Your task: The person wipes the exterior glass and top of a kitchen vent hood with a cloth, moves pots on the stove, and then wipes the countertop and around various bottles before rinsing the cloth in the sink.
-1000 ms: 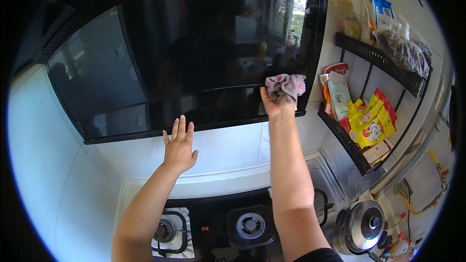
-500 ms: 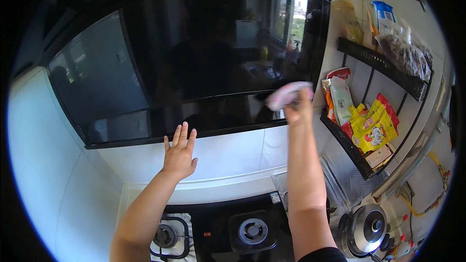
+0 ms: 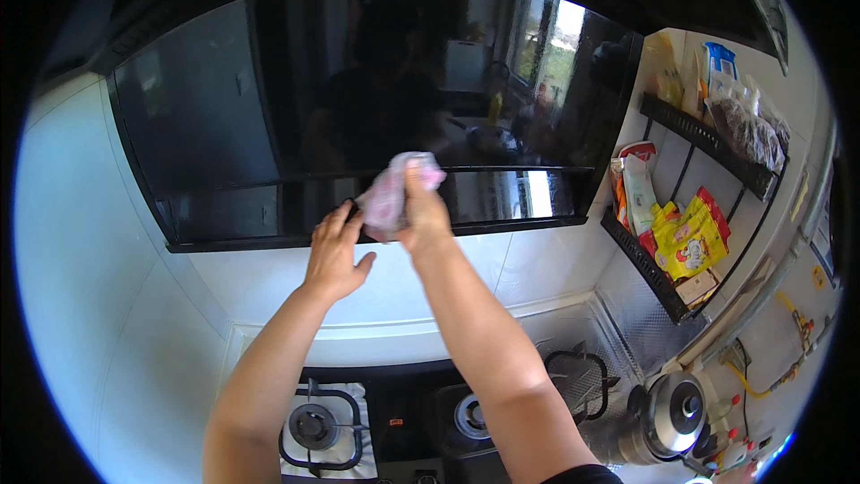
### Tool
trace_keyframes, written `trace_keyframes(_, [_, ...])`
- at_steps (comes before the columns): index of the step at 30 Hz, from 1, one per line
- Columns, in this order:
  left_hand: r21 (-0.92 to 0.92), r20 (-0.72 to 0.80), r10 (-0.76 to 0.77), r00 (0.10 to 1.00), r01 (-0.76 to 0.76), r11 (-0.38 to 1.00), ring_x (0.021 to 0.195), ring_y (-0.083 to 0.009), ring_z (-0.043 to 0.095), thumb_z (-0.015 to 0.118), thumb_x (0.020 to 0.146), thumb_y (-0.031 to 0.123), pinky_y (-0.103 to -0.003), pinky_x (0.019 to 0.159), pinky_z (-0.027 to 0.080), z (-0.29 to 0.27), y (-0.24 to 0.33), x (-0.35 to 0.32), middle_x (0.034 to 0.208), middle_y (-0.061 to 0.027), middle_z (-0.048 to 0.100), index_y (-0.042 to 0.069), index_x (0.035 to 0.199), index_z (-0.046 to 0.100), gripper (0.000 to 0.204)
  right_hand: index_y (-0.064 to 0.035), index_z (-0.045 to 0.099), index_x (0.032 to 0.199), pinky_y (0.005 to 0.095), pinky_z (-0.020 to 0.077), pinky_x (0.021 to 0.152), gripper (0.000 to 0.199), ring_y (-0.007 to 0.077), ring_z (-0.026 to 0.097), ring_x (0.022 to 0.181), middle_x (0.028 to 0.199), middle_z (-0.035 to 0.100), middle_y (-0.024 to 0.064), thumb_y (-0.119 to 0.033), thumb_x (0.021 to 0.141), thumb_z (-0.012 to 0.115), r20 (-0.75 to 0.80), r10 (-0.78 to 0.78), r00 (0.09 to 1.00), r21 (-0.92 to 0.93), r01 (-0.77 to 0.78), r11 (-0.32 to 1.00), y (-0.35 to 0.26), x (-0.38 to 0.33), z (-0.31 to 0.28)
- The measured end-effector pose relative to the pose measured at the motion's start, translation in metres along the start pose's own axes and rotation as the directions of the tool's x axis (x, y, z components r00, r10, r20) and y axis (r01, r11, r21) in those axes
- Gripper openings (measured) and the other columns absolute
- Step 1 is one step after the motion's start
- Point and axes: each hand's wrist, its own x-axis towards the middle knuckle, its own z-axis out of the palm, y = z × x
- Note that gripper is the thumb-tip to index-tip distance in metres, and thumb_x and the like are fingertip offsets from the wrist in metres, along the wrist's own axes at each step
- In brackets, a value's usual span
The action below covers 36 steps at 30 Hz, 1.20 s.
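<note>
A pink and white cloth (image 3: pixel 387 202) lies bunched against the lower part of a glossy black range hood (image 3: pixel 358 108). My right hand (image 3: pixel 423 211) grips this cloth, thumb on top, near the middle of the hood's lower strip. Just left of it, my left hand (image 3: pixel 338 255) has its fingers stretched out, the tips resting at the hood's bottom edge. The cloth partly covers the area beside the left fingertips. Reflections of a window and the room show on the dark panel.
Below stands a black gas stove with a left burner (image 3: pixel 313 427) and a middle burner (image 3: pixel 471 417), the latter partly behind my right forearm. At right, a black wall rack (image 3: pixel 708 139) holds food packets, including a yellow bag (image 3: pixel 692 237). A lidded pot (image 3: pixel 674 412) stands beneath it.
My right hand has carried the cloth leftward along the hood, from its right end to beside my left hand. The left hand stays at the bottom edge. The view has shifted slightly.
</note>
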Motion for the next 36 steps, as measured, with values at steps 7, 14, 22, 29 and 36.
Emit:
trace_keyframes(7, [0.218,0.208,-0.231,0.95,0.186,0.958,0.14,-0.0368,0.023,0.072,0.079,0.025,-0.052,0.113,0.021,-0.068,-0.078,-0.041,0.153,-0.0167,0.021,0.007,0.143,0.035,0.077,-0.0101,0.05,0.122,0.0529,0.0474,0.091,0.043,0.0291,0.056,0.107,0.119,0.057,0.0122,-0.024,0.086,0.07,-0.025,-0.048,0.999,0.172,0.052,0.984,-0.029,0.004,-0.02])
trace_keyframes(14, [0.265,0.201,-0.307,0.93,0.25,0.931,0.143,-0.0324,0.019,0.072,0.08,0.025,-0.055,0.114,0.018,-0.114,-0.167,-0.081,0.155,-0.0138,0.017,0.005,0.143,0.035,0.076,-0.0182,0.044,0.128,0.0538,0.0384,0.1,0.05,0.0264,0.047,0.118,0.124,0.051,0.0046,-0.055,0.094,0.047,-0.366,-0.368,0.855,0.256,0.472,0.844,-0.005,0.016,0.015])
trace_keyframes(22, [0.236,0.133,-0.296,0.946,0.26,0.936,0.141,-0.0352,0.022,0.073,0.078,0.023,-0.061,0.109,0.023,-0.134,-0.228,-0.109,0.154,-0.015,0.021,0.003,0.138,0.043,0.07,-0.0155,0.039,0.136,0.05,0.0336,0.106,0.067,0.0291,0.042,0.126,0.137,0.045,0.0081,-0.057,0.087,0.059,0.035,-0.109,0.993,0.164,0.101,0.981,0.22,0.002,0.188])
trace_keyframes(29, [0.238,0.052,-0.323,0.945,0.303,0.923,0.142,-0.0357,0.018,0.074,0.075,0.021,-0.059,0.11,0.02,-0.128,-0.238,-0.115,0.156,-0.0129,0.015,0.007,0.138,0.045,0.071,-0.0081,0.056,0.113,0.0455,0.0492,0.089,0.035,0.0262,0.059,0.099,0.102,0.062,0.0097,-0.033,0.09,0.065,0.082,0.089,0.993,-0.017,-0.088,0.996,0.171,0.005,0.149])
trace_keyframes(36, [0.226,0.075,-0.312,0.947,0.289,0.93,0.144,-0.0321,0.016,0.073,0.078,0.022,-0.059,0.112,0.018,-0.132,-0.233,-0.116,0.158,-0.0105,0.012,0.008,0.14,0.043,0.07,-0.0139,0.04,0.133,0.0556,0.0405,0.101,0.049,0.0283,0.049,0.12,0.131,0.049,0.0111,-0.044,0.097,0.049,-0.329,-0.344,0.88,0.24,0.43,0.871,0.038,0.011,0.054])
